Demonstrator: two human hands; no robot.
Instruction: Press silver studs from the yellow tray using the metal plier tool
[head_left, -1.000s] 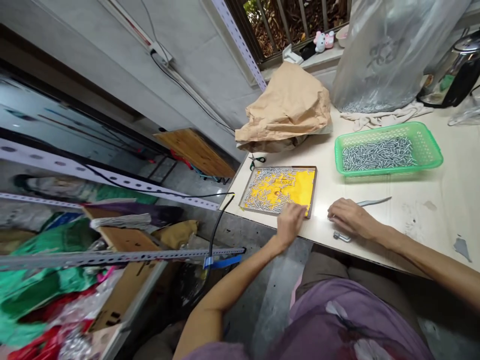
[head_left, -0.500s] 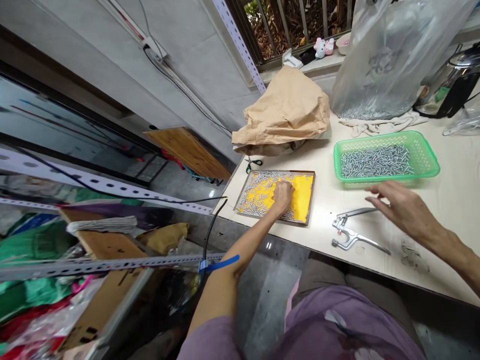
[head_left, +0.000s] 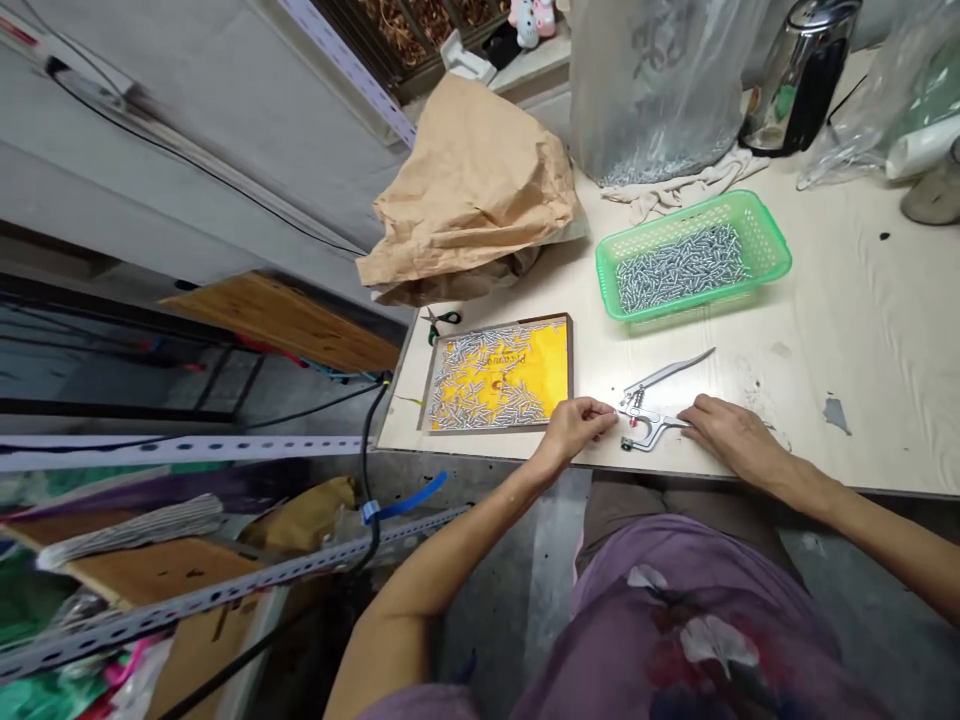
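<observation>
The silver snap pliers (head_left: pixel 654 428) lie on the table near its front edge, handles spread apart and a small red part at the jaw. My right hand (head_left: pixel 731 435) closes its fingers on the end of their lower handle. Just left of the jaw, my left hand (head_left: pixel 576 432) is pinched, with a thin small metal piece at its fingertips, close to the pliers' head. Beside that hand sits a shallow tray (head_left: pixel 571 370) with a yellow bottom, strewn with small silver metal pieces (head_left: pixel 517 405). A green plastic basket (head_left: pixel 697 298) holds a heap of similar pieces farther back.
A crumpled brown paper bag (head_left: pixel 480 190) and green-handled scissors (head_left: pixel 442 320) lie behind the tray. A large clear plastic bag (head_left: pixel 660 100), a cloth (head_left: pixel 697 188) and a kettle (head_left: pixel 802 80) stand along the back. A metal shelf rail (head_left: pixel 247 560) runs at left.
My left hand has left the tray and moved right to the pliers' jaw. My right hand has come down onto the lower handle. The view has shifted, and the pliers are turned.
</observation>
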